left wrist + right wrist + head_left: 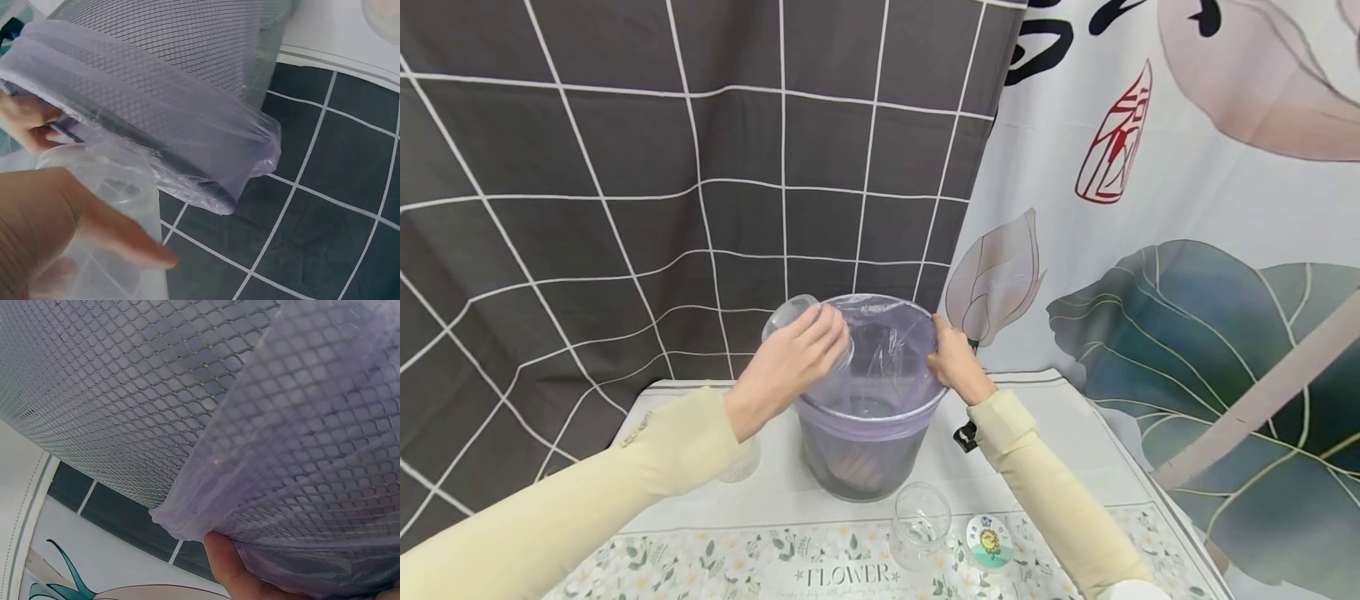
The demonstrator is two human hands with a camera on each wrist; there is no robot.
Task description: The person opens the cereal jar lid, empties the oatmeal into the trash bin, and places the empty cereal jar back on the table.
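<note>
My left hand [801,350] grips a clear plastic cup [784,313], tilted over the left rim of a mesh trash bin [865,462]. In the left wrist view the thumb lies along the side of the translucent cup [119,181]. A thin purple trash bag [891,358] lines the bin and folds down over its rim. On the far right, my right hand [958,358] holds the bin's rim through the bag. The right wrist view has its fingers [231,569] at the folded edge of the bag [219,469], against the wire mesh.
A clear glass [919,527] stands in front of the bin, beside a round disc with a flower picture [989,542]. Another clear round item [743,462] is partly hidden behind the left sleeve. A dark checked curtain [625,150] hangs behind the white table [1030,396].
</note>
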